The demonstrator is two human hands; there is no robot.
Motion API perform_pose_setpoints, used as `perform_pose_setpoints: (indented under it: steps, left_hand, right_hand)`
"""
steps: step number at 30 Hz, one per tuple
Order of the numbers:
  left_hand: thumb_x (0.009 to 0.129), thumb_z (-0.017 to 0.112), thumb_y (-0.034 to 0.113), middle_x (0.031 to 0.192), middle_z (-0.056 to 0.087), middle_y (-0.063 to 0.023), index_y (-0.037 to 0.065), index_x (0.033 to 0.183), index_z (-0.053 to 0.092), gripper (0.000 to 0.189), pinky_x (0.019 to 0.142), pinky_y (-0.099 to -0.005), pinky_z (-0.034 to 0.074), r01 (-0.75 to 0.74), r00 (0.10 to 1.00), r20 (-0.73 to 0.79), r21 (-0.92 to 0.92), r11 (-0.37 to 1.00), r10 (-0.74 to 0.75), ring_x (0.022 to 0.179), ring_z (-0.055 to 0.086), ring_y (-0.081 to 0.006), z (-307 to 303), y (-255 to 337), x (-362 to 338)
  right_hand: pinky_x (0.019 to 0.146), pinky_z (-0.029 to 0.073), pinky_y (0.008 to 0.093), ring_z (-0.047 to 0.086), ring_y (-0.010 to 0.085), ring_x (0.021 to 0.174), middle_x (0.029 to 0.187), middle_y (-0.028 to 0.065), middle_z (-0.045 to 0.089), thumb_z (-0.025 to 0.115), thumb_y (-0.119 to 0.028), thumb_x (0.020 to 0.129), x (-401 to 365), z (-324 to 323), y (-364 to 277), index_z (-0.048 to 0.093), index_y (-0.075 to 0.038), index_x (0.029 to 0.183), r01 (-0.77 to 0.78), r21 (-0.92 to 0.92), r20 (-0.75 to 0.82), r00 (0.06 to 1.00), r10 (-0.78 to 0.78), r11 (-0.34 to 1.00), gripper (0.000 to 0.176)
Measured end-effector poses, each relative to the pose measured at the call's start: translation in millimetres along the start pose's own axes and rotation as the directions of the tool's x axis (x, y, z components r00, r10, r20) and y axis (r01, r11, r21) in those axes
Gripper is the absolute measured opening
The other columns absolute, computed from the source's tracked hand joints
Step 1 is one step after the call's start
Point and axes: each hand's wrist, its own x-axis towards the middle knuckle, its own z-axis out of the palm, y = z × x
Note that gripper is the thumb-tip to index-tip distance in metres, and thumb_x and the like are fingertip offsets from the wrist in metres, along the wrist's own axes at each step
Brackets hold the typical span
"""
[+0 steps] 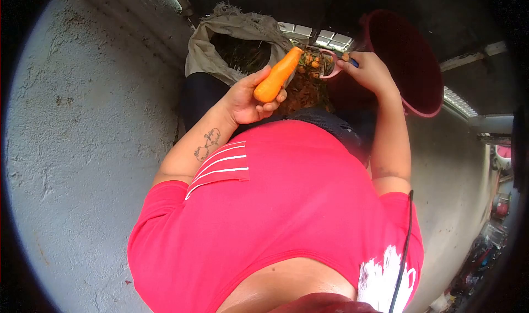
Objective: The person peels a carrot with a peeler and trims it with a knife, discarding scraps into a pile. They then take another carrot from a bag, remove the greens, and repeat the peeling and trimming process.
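Both hands are working as a pair of 2: the left hand (257, 97) is holding 1 orange carrot (277, 77) upward at a tilt, while the right hand (368, 70) is gripping a peeler (333, 65) just beyond it. Past the left hand, a sack (207, 49) is standing open; beside the right, a red bucket (405, 59).

The single head view looks steeply down from above the wearer's red short-sleeved shirt (297, 197), facing past the lap; the shirt fills the near foreground, the woven whitish sack (201, 51) lies farther off.

Red shirt (297, 202), white-striped patch (226, 167)
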Motion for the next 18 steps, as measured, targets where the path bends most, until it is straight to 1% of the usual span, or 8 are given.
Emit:
perform_pose_setpoints:
  steps: [3, 5, 7, 8, 10, 13, 16, 18]
  left_hand:
    - [0.098, 0.039, 0.053, 0.083, 0.054, -0.01, 0.007, 0.115, 0.052, 0.05, 0.044, -0.0201, 0.032, -0.013, 1.0, 0.003, -0.072, 0.997, 0.013, 0.047, 0.04, -0.0099, -13.7, -8.5, 8.6]
    - [0.099, 0.038, 0.052, 0.08, 0.055, -0.0095, 0.008, 0.115, 0.052, 0.049, 0.044, -0.0199, 0.032, 0.008, 0.999, -0.051, -0.112, 0.994, -0.014, 0.046, 0.039, -0.0096, -22.1, -13.0, 14.1]
    - [0.099, 0.036, 0.051, 0.073, 0.055, -0.0064, 0.011, 0.107, 0.055, 0.046, 0.04, -0.0194, 0.029, 0.014, 0.979, -0.202, -0.041, 0.999, -0.022, 0.042, 0.036, -0.0085, -23.5, -16.9, 18.1]
    - [0.099, 0.035, 0.051, 0.071, 0.054, -0.0055, 0.011, 0.103, 0.056, 0.045, 0.038, -0.0195, 0.027, 0.019, 0.967, -0.252, -0.01, 1.0, -0.021, 0.042, 0.035, -0.0082, -21.6, -17.7, 18.7]
    - [0.099, 0.035, 0.051, 0.067, 0.054, -0.0031, 0.011, 0.09, 0.058, 0.047, 0.034, -0.0199, 0.021, -0.001, 0.946, -0.322, 0.069, 0.998, 0.023, 0.039, 0.033, -0.0076, -8.2, -20.5, 19.4]
    - [0.1, 0.034, 0.051, 0.064, 0.052, -0.0023, 0.01, 0.089, 0.057, 0.047, 0.033, -0.0203, 0.021, -0.016, 0.958, -0.28, 0.18, 0.983, 0.067, 0.039, 0.032, -0.008, -11.7, -27.2, 19.5]
    - [0.1, 0.034, 0.05, 0.06, 0.05, -0.0035, 0.009, 0.091, 0.055, 0.048, 0.033, -0.0209, 0.02, 0.023, 0.952, -0.304, 0.197, 0.98, 0.039, 0.038, 0.031, -0.0078, 0.8, -24.5, 11.3]
    - [0.1, 0.034, 0.05, 0.06, 0.049, -0.0042, 0.007, 0.093, 0.055, 0.048, 0.034, -0.0213, 0.02, 0.045, 0.92, -0.389, 0.221, 0.974, 0.046, 0.038, 0.03, -0.0079, 11.3, -22.9, 3.8]
  right_hand:
    - [0.065, 0.048, 0.0416, 0.063, 0.0373, 0.073, 0.077, 0.0193, 0.065, 0.064, -0.049, 0.083, -7.5, 4.2, -18.5, 0.07, -0.006, 0.085, 0.094, 0.08, 0.011, 0.995, -0.095, 0.992, 0.043]
    - [0.065, 0.049, 0.0446, 0.063, 0.0383, 0.073, 0.072, 0.0191, 0.063, 0.064, -0.049, 0.082, -14.2, 4.4, -47.1, 0.068, -0.005, 0.079, 0.249, 0.034, 0.009, 0.968, -0.249, 0.968, 0.045]
    - [0.064, 0.049, 0.0464, 0.063, 0.0375, 0.072, 0.071, 0.0186, 0.063, 0.064, -0.05, 0.082, -16.7, 5.2, -70.4, 0.068, -0.005, 0.079, 0.294, -0.053, 0.101, 0.952, -0.287, 0.954, 0.045]
    - [0.064, 0.049, 0.0468, 0.063, 0.037, 0.071, 0.07, 0.0177, 0.063, 0.064, -0.05, 0.081, -16.9, 10.1, -75.8, 0.069, -0.006, 0.08, 0.333, -0.018, 0.1, 0.939, -0.33, 0.943, 0.045]
    - [0.064, 0.049, 0.0467, 0.063, 0.037, 0.07, 0.069, 0.0173, 0.063, 0.064, -0.051, 0.081, -14.6, 14.6, -84.1, 0.069, -0.006, 0.08, 0.375, -0.038, 0.115, 0.922, -0.369, 0.926, 0.045]
    - [0.064, 0.05, 0.0465, 0.064, 0.037, 0.071, 0.069, 0.0171, 0.064, 0.063, -0.051, 0.081, -10.9, 19.7, -90.9, 0.07, -0.006, 0.082, 0.397, -0.077, 0.146, 0.912, -0.384, 0.914, 0.046]
    - [0.064, 0.05, 0.0462, 0.063, 0.0368, 0.071, 0.07, 0.0169, 0.064, 0.063, -0.052, 0.081, -9.3, 17.3, -93.3, 0.07, -0.006, 0.082, 0.388, -0.104, 0.174, 0.914, -0.367, 0.916, 0.046]
    - [0.064, 0.049, 0.0458, 0.063, 0.0366, 0.07, 0.069, 0.0167, 0.064, 0.064, -0.052, 0.081, -10.0, 12.4, -87.3, 0.07, -0.006, 0.081, 0.391, -0.09, 0.143, 0.915, -0.377, 0.916, 0.047]
